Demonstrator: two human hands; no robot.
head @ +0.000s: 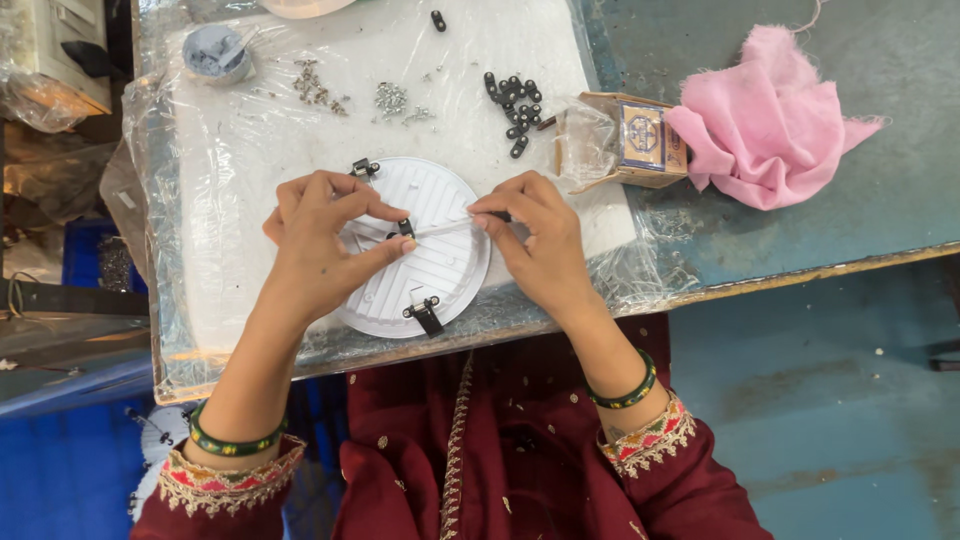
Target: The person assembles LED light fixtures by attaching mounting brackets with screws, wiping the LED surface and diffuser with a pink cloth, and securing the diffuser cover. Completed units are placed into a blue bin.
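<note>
A round white ribbed plastic disc [440, 262] lies on a plastic-covered white board [230, 190]. Black clips sit on its rim at the top left [364, 168] and bottom [424, 312]. My left hand [318, 248] pinches a small black clip [405, 228] over the disc's middle, thumb pressed below it. My right hand [535, 240] holds a thin tool with a clear shaft [450, 226], its tip pointing left into that clip.
Loose black clips [515, 105], small screws [390, 98] and other small metal parts [315, 85] lie at the board's far side. A small grey bowl [215, 52] stands far left. A torn cardboard box [640, 140] and a pink cloth [770, 120] lie right.
</note>
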